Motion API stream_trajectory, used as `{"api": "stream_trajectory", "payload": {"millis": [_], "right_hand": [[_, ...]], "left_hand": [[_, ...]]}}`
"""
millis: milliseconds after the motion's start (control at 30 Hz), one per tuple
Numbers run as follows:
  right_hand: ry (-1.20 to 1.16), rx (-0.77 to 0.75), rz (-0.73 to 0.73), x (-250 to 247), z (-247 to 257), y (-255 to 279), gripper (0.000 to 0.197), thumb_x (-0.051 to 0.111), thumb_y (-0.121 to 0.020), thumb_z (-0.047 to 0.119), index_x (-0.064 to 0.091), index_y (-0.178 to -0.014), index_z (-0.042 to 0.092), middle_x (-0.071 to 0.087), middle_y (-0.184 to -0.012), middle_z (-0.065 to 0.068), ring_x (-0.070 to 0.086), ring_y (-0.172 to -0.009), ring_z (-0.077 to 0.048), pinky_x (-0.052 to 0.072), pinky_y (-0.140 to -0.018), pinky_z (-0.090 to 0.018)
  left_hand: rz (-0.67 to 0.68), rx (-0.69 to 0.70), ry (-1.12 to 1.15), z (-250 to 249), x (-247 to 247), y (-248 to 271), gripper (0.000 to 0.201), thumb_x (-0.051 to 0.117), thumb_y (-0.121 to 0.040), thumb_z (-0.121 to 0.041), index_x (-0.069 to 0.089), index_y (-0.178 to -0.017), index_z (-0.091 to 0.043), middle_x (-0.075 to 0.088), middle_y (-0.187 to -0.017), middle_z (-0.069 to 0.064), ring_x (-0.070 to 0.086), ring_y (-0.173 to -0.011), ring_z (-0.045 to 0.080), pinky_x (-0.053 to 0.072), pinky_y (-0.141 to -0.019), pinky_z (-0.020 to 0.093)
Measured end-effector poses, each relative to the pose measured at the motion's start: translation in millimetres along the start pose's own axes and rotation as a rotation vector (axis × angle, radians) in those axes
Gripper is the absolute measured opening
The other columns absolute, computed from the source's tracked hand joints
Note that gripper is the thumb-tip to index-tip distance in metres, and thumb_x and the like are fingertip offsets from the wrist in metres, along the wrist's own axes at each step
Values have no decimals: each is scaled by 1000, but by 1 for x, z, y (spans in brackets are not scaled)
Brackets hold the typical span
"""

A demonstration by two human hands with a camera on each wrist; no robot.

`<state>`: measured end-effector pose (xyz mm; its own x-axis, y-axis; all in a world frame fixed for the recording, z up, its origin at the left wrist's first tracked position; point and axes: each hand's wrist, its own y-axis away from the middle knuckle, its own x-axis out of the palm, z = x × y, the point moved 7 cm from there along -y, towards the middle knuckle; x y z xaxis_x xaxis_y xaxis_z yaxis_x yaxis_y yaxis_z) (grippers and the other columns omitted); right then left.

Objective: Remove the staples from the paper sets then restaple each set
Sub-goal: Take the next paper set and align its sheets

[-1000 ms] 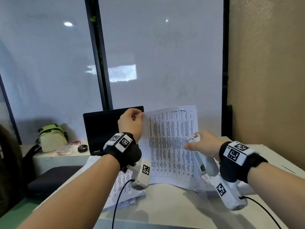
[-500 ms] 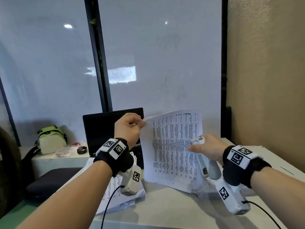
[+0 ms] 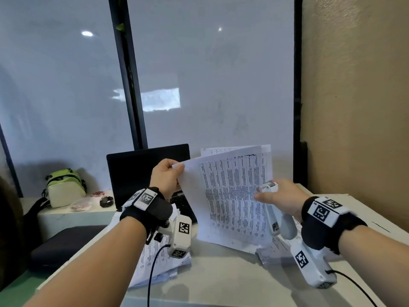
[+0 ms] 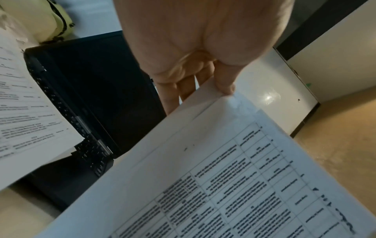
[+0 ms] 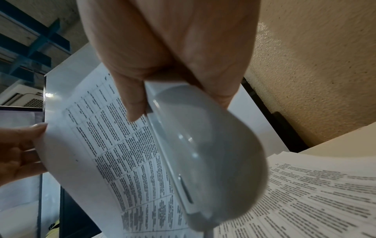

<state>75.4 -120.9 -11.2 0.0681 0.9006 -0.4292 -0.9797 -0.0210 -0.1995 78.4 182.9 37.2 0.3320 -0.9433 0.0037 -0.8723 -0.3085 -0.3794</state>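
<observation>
My left hand (image 3: 167,177) pinches the top left corner of a printed paper set (image 3: 232,196) and holds it upright above the table; thumb and fingers clamp the corner (image 4: 220,90). The sheets of this paper set (image 5: 114,145) fan apart at the top. My right hand (image 3: 281,196) grips a light grey stapler (image 3: 276,216), head up, at the set's right edge. The stapler (image 5: 199,157) fills the right wrist view, with my index fingertip on the paper.
An open black laptop (image 3: 146,169) stands behind the left hand. More printed paper stacks lie on the white table (image 3: 221,273) at left (image 3: 155,262) and right (image 3: 281,247). A green and white bag (image 3: 64,187) sits on a ledge at left. A beige wall (image 3: 358,96) is at right.
The left hand has lowered and tilted the paper set to the right, and its sheets have fanned apart at the top. The right hand with the stapler stays at the right edge.
</observation>
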Motion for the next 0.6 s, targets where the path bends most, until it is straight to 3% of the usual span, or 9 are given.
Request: {"api": "stream_trajectory", "payload": {"millis": [67, 167, 267, 367, 467, 533, 600], "right_hand": [[0, -4, 7, -1, -1, -1, 27, 81, -75, 28, 66, -90, 12, 62, -76, -5, 56, -66, -17, 43, -64, -27], [-1, 6, -14, -7, -3, -3, 33, 82, -72, 35, 65, -92, 16, 63, -82, -4, 58, -71, -21, 44, -66, -29], [-3, -3, -24, -13, -4, -3, 30, 82, -71, 34, 66, -87, 15, 62, -73, -4, 56, -65, -20, 45, -64, -29], [-8, 3, -81, -27, -5, 1, 22, 81, -75, 24, 64, -83, 11, 58, -67, -4, 53, -58, -17, 43, -59, -27], [33, -13, -156, -45, 0, 6, 16, 74, -82, 17, 63, -85, 7, 57, -68, -5, 49, -54, -14, 40, -52, -23], [128, -62, -174, -51, 11, 9, 14, 73, -83, 19, 63, -89, 10, 61, -74, -4, 53, -59, -14, 40, -53, -24], [170, -120, -179, -55, 25, 13, 12, 72, -85, 22, 61, -89, 18, 64, -80, -4, 56, -65, -13, 40, -55, -24]], "left_hand": [[-71, 11, -26, 2, -2, -4, 9, 57, -94, -17, 57, -85, -15, 63, -98, 15, 64, -89, 32, 59, -73, 47], [-10, 13, -22, 5, 9, -2, 6, 57, -96, -17, 58, -100, -14, 66, -101, 10, 66, -92, 26, 59, -72, 41], [35, -28, -35, 13, 16, -1, 8, 56, -96, -12, 63, -92, -11, 69, -96, 13, 68, -90, 29, 59, -73, 42], [-100, -59, -91, 20, 5, -8, 15, 64, -85, -21, 64, -78, -9, 69, -83, 18, 69, -79, 34, 59, -73, 49], [-280, -36, -336, 8, -13, -10, 27, 61, -85, -26, 55, -68, -7, 55, -66, 10, 58, -72, 31, 51, -68, 36], [-352, -35, -406, -2, -22, -10, 27, 54, -94, -21, 55, -72, -6, 53, -70, 8, 52, -75, 30, 39, -67, 33], [-405, -53, -437, -9, -30, -10, 25, 48, -98, -20, 61, -86, -2, 58, -85, 14, 54, -84, 33, 36, -71, 32]]}}
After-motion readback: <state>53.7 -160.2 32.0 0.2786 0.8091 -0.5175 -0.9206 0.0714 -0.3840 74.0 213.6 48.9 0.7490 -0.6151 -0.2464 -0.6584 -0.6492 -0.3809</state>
